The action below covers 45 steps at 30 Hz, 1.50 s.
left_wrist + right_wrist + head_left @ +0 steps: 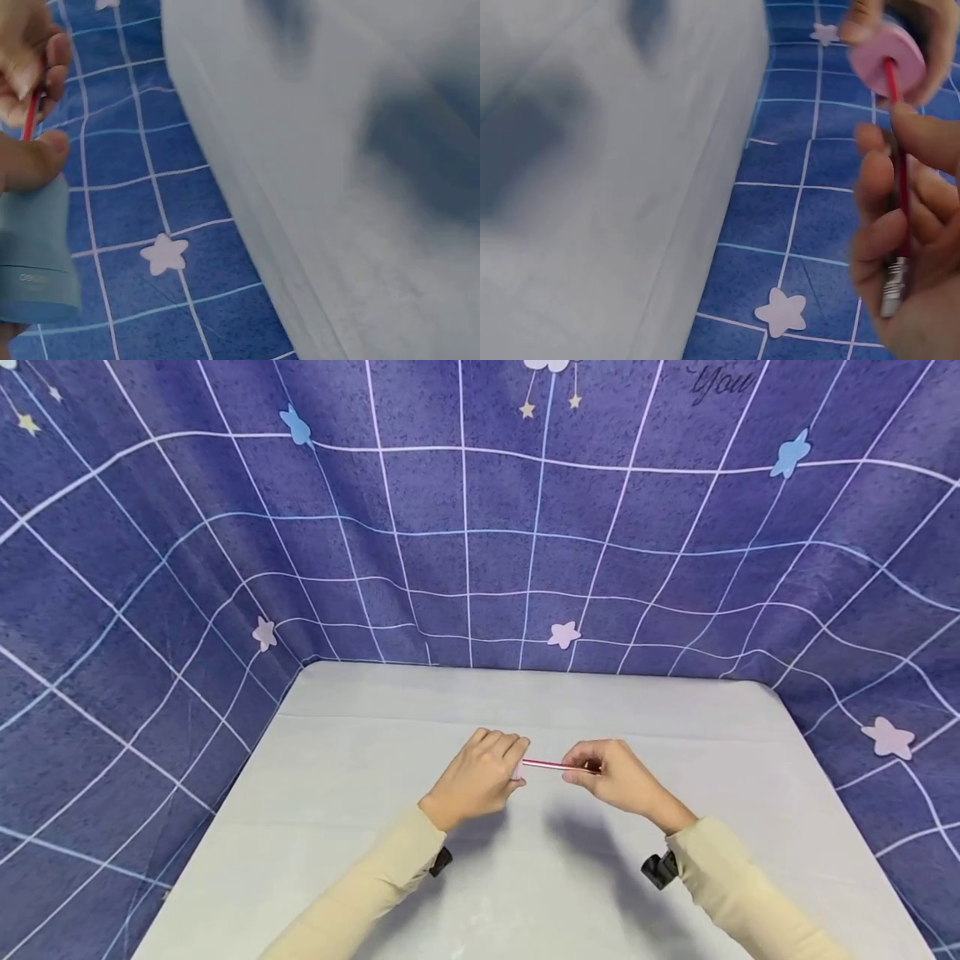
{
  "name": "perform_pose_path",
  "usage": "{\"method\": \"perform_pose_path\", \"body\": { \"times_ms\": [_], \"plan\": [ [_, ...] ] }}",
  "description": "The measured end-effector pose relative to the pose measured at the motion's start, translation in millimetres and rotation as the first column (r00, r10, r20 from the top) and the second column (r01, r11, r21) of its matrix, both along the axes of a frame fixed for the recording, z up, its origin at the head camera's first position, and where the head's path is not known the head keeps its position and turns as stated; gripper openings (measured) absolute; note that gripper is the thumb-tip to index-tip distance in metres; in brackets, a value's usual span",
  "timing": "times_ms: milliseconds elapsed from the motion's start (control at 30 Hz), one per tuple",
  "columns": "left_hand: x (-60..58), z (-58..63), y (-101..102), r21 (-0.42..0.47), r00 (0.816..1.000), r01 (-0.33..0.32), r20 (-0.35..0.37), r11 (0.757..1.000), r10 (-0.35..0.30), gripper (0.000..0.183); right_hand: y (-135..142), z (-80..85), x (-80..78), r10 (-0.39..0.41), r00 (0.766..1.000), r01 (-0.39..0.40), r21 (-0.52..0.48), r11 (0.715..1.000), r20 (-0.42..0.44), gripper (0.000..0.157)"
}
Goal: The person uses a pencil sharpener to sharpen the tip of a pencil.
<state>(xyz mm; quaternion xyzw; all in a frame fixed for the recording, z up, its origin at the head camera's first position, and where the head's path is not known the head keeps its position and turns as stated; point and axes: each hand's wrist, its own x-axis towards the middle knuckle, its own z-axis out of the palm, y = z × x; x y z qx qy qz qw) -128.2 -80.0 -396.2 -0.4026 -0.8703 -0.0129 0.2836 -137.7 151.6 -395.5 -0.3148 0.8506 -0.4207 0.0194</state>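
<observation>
Above the table, my left hand (pixel 480 770) grips a pencil sharpener. In the left wrist view the sharpener (pixel 36 240) has a light blue body with small lettering; the right wrist view shows its round pink end (pixel 868 66). A red pencil (pixel 545 765) runs into the hole in that pink end, so its tip is hidden. My right hand (pixel 621 778) pinches the pencil's shaft between thumb and fingers, a short way from the sharpener. The pencil's silvery end (pixel 894 289) lies near the palm.
A white-covered table (pixel 330 852) spreads under both hands, which cast shadows on it. Behind and at the sides hangs a blue curtain (pixel 495 560) with grid lines and stars. A small black camera (pixel 660 870) sits at the right wrist.
</observation>
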Motion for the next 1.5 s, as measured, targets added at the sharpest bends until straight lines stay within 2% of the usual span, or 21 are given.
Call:
{"method": "perform_pose_path", "body": {
  "times_ms": [100,200,233,300,433,500,567,633,733,800,867,900,933,1033,1100,1167,1233,1300,1367,1433,1500],
  "plan": [
    [-4.1,7.3,-2.5,0.020,0.992,-0.027,0.120,0.999,0.024,0.050,-4.1,-2.4,5.1,-0.073,0.971,0.077,0.009,0.997,-0.227,0.016],
    [-7.5,16.2,-3.3,0.057,0.961,-0.039,0.274,0.998,0.022,0.048,-6.5,-4.6,8.0,-0.113,0.889,0.129,0.006,0.992,-0.444,0.021],
    [-8.3,19.4,-3.4,0.072,0.942,-0.043,0.336,0.996,0.017,0.046,-7.2,-5.0,8.4,-0.117,0.849,0.140,0.007,0.990,-0.515,0.021],
    [-9.3,26.9,-4.2,0.108,0.887,-0.056,0.462,0.993,-0.001,0.041,-9.1,-5.3,8.9,-0.113,0.760,0.154,0.009,0.988,-0.640,0.020],
    [-11.5,41.1,-7.2,0.145,0.745,-0.108,0.667,0.984,-0.016,0.040,-13.1,-5.3,7.6,-0.122,0.561,0.162,-0.036,0.986,-0.819,0.012],
    [-12.8,45.9,-9.3,0.127,0.699,-0.128,0.715,0.984,-0.001,0.043,-15.3,-5.4,6.1,-0.130,0.472,0.148,-0.067,0.987,-0.872,0.014],
    [-13.6,50.2,-11.3,0.105,0.665,-0.130,0.747,0.986,0.009,0.044,-17.4,-5.0,5.2,-0.138,0.405,0.129,-0.092,0.987,-0.904,0.017],
    [-13.9,53.0,-12.3,0.090,0.645,-0.128,0.764,0.988,0.014,0.042,-18.8,-4.4,5.1,-0.144,0.361,0.115,-0.109,0.987,-0.921,0.016],
    [-13.4,53.8,-11.2,0.107,0.634,-0.112,0.773,0.988,-0.012,0.041,-19.6,-4.2,6.7,-0.159,0.340,0.107,-0.130,0.986,-0.927,0.016],
    [-12.1,50.9,-9.4,0.129,0.646,-0.101,0.763,0.986,-0.034,0.042,-19.1,-5.3,8.1,-0.166,0.353,0.109,-0.136,0.985,-0.921,0.016],
    [-9.8,46.1,-7.0,0.143,0.679,-0.090,0.733,0.986,-0.044,0.044,-17.8,-7.8,9.4,-0.168,0.416,0.110,-0.134,0.985,-0.894,0.016],
    [-8.3,43.2,-5.8,0.141,0.704,-0.086,0.709,0.986,-0.040,0.043,-17.0,-9.4,10.1,-0.169,0.462,0.108,-0.133,0.985,-0.871,0.014],
    [-6.6,40.2,-4.4,0.125,0.734,-0.081,0.678,0.989,-0.026,0.041,-16.1,-11.0,10.9,-0.169,0.522,0.110,-0.130,0.985,-0.836,0.011],
    [-0.7,31.7,1.5,0.051,0.842,-0.049,0.539,0.998,0.014,0.035,-12.5,-16.0,14.5,-0.179,0.723,0.133,-0.120,0.984,-0.667,0.009],
    [3.6,25.2,5.7,0.003,0.896,-0.030,0.443,1.000,0.026,0.034,-9.9,-16.9,17.7,-0.188,0.826,0.158,-0.103,0.982,-0.531,0.013],
    [7.9,18.7,9.6,-0.020,0.931,-0.029,0.363,0.999,0.034,0.036,-7.4,-14.7,19.4,-0.196,0.899,0.186,-0.065,0.980,-0.391,0.015],
    [11.6,10.4,12.2,-0.003,0.948,-0.053,0.315,0.999,0.051,0.040,-5.5,-10.1,18.6,-0.196,0.941,0.199,-0.014,0.980,-0.275,0.014],
    [15.2,1.9,13.7,0.029,0.961,-0.083,0.269,0.996,0.072,0.044,-4.7,-4.4,15.7,-0.177,0.969,0.187,0.041,0.982,-0.172,0.012],
    [18.8,-6.3,14.6,0.060,0.973,-0.103,0.213,0.993,0.088,0.047,-3.9,-0.3,11.3,-0.123,0.991,0.126,0.057,0.990,-0.053,0.010],
    [22.2,-13.3,15.1,0.071,0.987,-0.102,0.134,0.992,0.092,0.048,-2.5,0.7,7.5,-0.042,0.995,0.039,0.030,0.999,0.095,0.008],
    [24.6,-16.9,15.5,0.069,0.996,-0.080,0.037,0.994,0.078,0.048,-0.7,0.2,4.6,0.037,0.964,-0.030,-0.031,0.999,0.263,0.007]
  ]
}}
